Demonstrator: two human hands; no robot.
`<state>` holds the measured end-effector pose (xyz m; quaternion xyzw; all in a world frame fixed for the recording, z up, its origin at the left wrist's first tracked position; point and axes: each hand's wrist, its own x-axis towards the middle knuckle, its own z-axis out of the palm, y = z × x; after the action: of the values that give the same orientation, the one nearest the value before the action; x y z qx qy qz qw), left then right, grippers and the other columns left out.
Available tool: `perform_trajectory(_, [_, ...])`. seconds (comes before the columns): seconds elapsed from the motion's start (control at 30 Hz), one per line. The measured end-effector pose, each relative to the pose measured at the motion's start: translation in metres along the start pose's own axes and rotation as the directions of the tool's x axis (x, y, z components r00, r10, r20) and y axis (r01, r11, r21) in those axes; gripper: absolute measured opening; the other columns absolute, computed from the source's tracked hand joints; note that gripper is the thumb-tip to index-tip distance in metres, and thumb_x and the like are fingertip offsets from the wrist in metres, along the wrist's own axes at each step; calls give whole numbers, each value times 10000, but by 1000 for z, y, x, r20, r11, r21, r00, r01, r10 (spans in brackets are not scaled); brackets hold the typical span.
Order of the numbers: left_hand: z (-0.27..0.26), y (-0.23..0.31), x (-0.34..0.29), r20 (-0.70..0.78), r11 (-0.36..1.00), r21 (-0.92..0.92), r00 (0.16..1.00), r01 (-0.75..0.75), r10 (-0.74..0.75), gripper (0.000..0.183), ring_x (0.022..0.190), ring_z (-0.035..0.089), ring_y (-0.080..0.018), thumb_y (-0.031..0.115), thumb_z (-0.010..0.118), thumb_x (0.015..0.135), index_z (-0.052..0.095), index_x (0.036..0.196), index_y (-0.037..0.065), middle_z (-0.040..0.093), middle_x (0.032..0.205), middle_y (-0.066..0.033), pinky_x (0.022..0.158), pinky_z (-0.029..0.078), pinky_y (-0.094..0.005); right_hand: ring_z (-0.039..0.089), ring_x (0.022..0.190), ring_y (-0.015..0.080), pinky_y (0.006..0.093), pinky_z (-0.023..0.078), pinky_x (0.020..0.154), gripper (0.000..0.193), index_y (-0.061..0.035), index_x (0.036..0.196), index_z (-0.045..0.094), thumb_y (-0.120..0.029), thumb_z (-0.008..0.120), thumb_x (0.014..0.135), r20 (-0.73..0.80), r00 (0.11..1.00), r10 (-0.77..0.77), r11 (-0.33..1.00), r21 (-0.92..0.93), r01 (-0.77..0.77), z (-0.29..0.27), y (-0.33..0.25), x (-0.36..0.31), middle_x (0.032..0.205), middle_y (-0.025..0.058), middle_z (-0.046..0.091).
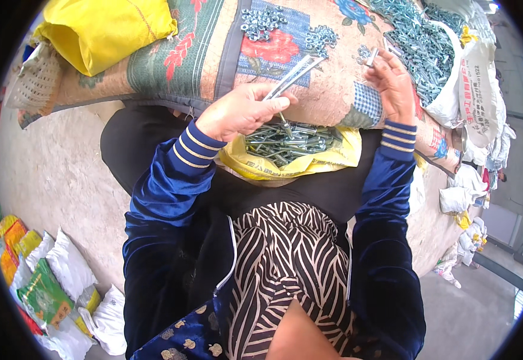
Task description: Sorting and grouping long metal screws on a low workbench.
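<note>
My left hand [237, 111] is closed around several long, thin metal bolts [296, 75], their ends fanning up and to the right past the fingers. One bolt [286, 125] points down from under that hand, toward a yellow sack [327, 168] on my lap. Inside the sack lie many loose metal bolts [291, 146]. My right hand [391, 84] is raised over the padded quilt's right side, pinching a short silver metal cylinder [372, 57] between thumb and fingers. Near it on the quilt lie a few small metal parts [362, 50].
On the flowered quilt [327, 102] sit a pile of nuts [262, 23] and a pile of small metal rings or nuts [320, 40]. A white sack [453, 66] at right brims with screws [420, 54]. An empty-looking yellow bag [102, 33] lies far left. Filled sacks [69, 264] rest on the floor.
</note>
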<state>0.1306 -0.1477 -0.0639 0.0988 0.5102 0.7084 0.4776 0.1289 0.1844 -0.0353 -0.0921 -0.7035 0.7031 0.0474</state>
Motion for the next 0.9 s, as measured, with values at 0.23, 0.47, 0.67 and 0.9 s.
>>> perform_trajectory(0.23, [7, 0, -9, 82, 1000, -2, 996, 18, -18, 356, 515, 271, 6, 309, 507, 966, 552, 1204, 48, 308, 636, 109, 428, 203, -157, 660, 756, 186, 282, 561, 685, 280, 15, 1095, 481, -74, 627, 874, 61, 995, -73, 974, 221, 58, 81, -12, -34, 881, 110, 636])
perform_trajectory(0.47, [5, 2, -9, 93, 1000, 21, 996, -7, 5, 367, 531, 306, 3, 299, 502, 969, 549, 1213, 29, 345, 648, 94, 430, 227, -160, 639, 741, 154, 267, 532, 683, 263, -15, 1108, 494, -92, 609, 884, 128, 991, -47, 996, -63, 56, 76, -28, -42, 837, 77, 631])
perform_trajectory(0.67, [-7, -16, 2, 23, 950, 217, 974, -227, 227, 354, 559, 408, -16, 286, 543, 949, 574, 1196, 33, 507, 692, 46, 451, 296, -160, 630, 713, 125, 244, 529, 660, 230, -10, 1033, 544, -103, 655, 854, 216, 970, 110, 984, 111, -136, 82, -22, -44, 840, 63, 635])
perform_trajectory(0.9, [4, 3, -5, -155, 968, -203, 981, -151, 120, 363, 578, 504, -25, 330, 510, 959, 578, 1167, 40, 610, 799, 0, 415, 305, -132, 565, 655, 63, 190, 460, 573, 221, -3, 1001, 582, -91, 686, 826, 321, 939, 120, 993, -39, -114, 136, 2, -77, 804, 25, 618])
